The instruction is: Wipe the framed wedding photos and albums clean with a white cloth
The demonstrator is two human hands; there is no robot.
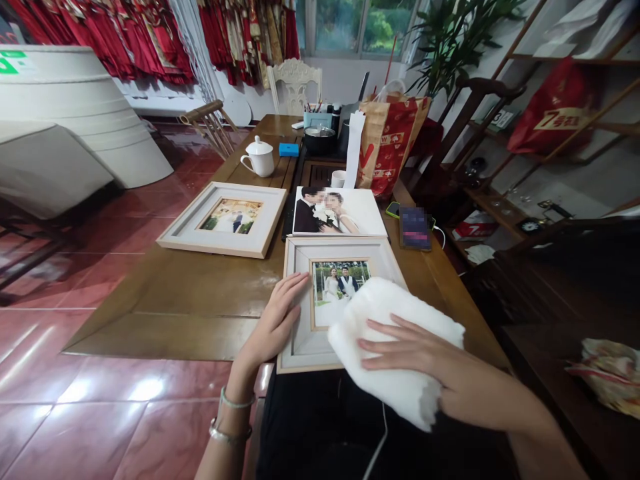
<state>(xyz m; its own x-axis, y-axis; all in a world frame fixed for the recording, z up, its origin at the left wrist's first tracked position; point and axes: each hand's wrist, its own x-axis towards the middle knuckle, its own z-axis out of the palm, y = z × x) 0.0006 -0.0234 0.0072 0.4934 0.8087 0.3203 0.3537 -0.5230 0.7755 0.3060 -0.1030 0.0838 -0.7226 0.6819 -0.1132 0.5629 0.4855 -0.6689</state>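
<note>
A pale picture frame with a couple's photo lies at the table's near edge, partly over my lap. On its left side rests my left hand, open, the fingers stretched flat across the border toward the photo. My right hand holds a thick white cloth against the frame's lower right part. Its fingers are spread over the cloth and the thumb is hidden. The cloth covers that corner and part of the photo.
A second frame lies left on the wooden table. Beyond the near frame are a large photo print, a phone, a paper bag, a lidded white cup and a blue box.
</note>
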